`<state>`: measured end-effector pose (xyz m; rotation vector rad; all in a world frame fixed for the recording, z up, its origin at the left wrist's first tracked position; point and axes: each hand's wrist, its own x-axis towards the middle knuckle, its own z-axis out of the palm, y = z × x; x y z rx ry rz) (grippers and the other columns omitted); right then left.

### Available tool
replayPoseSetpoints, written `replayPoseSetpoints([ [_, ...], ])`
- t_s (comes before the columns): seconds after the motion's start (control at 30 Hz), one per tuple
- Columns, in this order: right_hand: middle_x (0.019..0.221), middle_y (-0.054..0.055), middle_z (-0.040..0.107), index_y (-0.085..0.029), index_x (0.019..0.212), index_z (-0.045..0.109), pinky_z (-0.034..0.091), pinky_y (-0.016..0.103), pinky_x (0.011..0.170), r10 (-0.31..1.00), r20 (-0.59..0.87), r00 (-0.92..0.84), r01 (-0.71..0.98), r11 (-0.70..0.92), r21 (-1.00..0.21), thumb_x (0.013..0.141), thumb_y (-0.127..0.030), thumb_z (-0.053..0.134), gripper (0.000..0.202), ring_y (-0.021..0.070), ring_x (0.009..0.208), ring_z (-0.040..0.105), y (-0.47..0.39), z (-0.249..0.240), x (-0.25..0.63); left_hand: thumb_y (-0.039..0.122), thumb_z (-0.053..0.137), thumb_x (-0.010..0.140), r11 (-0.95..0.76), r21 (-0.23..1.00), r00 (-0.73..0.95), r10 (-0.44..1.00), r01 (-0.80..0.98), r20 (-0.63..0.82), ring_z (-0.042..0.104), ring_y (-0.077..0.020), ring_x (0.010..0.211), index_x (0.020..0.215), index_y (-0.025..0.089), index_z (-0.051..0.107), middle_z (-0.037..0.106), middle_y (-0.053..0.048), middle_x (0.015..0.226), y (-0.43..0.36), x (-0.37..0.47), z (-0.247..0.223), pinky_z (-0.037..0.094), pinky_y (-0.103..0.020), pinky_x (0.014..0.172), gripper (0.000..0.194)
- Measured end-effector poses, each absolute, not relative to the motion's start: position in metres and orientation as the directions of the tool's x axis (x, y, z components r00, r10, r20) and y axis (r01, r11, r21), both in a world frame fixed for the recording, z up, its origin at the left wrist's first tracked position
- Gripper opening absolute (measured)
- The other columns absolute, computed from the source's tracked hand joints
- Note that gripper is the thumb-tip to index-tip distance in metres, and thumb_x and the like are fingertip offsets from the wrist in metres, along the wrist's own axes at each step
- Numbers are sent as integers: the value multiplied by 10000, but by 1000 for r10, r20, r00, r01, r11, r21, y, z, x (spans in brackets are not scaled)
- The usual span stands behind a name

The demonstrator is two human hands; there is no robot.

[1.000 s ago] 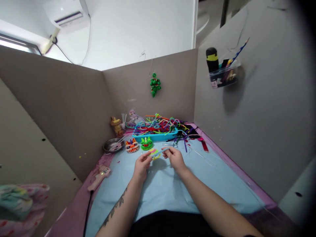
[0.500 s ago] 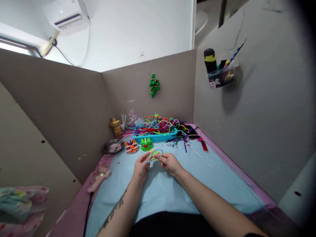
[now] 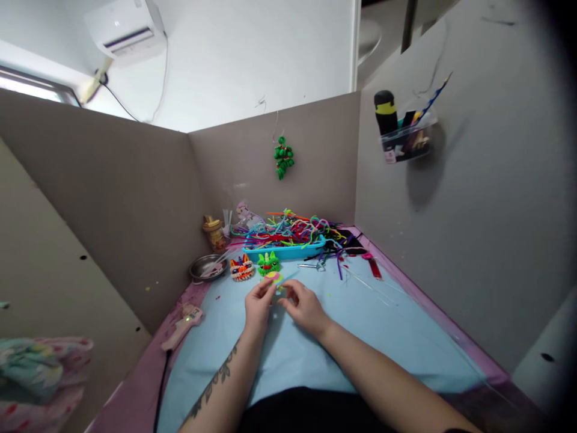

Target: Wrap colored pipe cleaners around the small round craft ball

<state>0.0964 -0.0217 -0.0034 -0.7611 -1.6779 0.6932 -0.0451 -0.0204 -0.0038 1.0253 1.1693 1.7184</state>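
Note:
My left hand [image 3: 259,304] is closed in a pinch on a small pink-and-yellow fuzzy piece [image 3: 273,276], mostly hidden by the fingers. From it a light blue pipe cleaner [image 3: 287,278] sticks out to the upper right. My right hand [image 3: 304,307] is just beside the piece, its fingers curved and the thumb apart from the index finger. Its fingertips come close to the piece; whether they touch it is unclear. Beyond the hands sit a green pipe-cleaner animal head [image 3: 269,264] and an orange-and-white one [image 3: 242,269].
Behind stands a blue tray [image 3: 283,252] heaped with coloured pipe cleaners [image 3: 297,231]. Scissors [image 3: 312,265] lie before it. At left are a metal bowl [image 3: 208,268] and a pink glue gun [image 3: 183,329] with its cord. Grey partitions [image 3: 270,198] enclose the table.
The light blue pipe cleaner was a curved loop pinched in both hands; now it points straight out to the right. My right hand's fingers have loosened and spread apart.

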Motion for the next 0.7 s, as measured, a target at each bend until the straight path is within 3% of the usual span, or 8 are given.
replayPoseSetpoints([
  [0.1,751,20,612,-230,818,656,430,323,759,777,567,-274,23,595,-803,768,-227,604,72,181,724,543,-26,-2,88,311,824,526,-281,954,-329,915,-108,232,636,-179,672,812,134,746,727,-77,755,-24,-41,-3,480,-268,626,346],
  [0.17,735,29,623,-223,734,654,438,335,773,780,548,-302,-30,567,-823,791,-269,593,94,189,749,562,-27,0,86,297,815,544,-299,952,-335,906,-69,260,643,-188,690,810,141,749,728,-71,747,-25,-41,-4,491,-284,673,314],
  [0.27,688,32,645,-209,687,645,479,317,667,747,506,-431,-123,507,-853,748,-456,646,255,181,665,603,-29,2,91,286,795,586,-330,944,-383,876,-29,294,657,-198,796,827,155,746,738,-76,837,-25,-43,-4,493,-288,759,279],
  [0.33,609,32,643,-196,619,620,488,304,570,696,477,-537,-188,452,-872,642,-638,660,445,180,571,617,-31,3,96,294,779,614,-343,939,-422,854,-18,304,660,-202,839,853,156,739,738,-82,878,-24,-45,-4,492,-293,790,279],
  [0.4,538,34,621,-188,566,587,478,298,498,671,459,-582,-228,407,-885,539,-781,609,594,179,491,605,-32,3,100,305,767,635,-347,938,-446,842,-15,304,664,-204,840,885,152,729,738,-89,895,-24,-47,-4,496,-300,788,296],
  [0.47,508,29,592,-183,603,593,456,283,459,709,452,-541,-244,382,-892,573,-854,478,681,163,441,571,-29,3,102,315,761,646,-345,939,-451,841,-18,300,668,-207,839,904,146,722,737,-98,908,-23,-48,-4,502,-305,775,312],
  [0.57,522,3,553,-181,785,625,413,248,451,830,443,-338,-222,387,-895,793,-747,315,645,128,430,506,-16,1,101,321,757,652,-338,941,-431,852,-23,296,668,-213,859,910,143,721,736,-108,929,-22,-47,-4,504,-308,780,316],
  [0.7,664,9,580,-183,863,646,413,247,556,887,459,-47,-93,454,-886,796,-459,574,293,136,572,506,0,-1,100,317,774,626,-339,941,-375,874,-15,309,670,-209,811,890,150,734,742,-98,893,-22,-43,-3,506,-311,774,315],
])
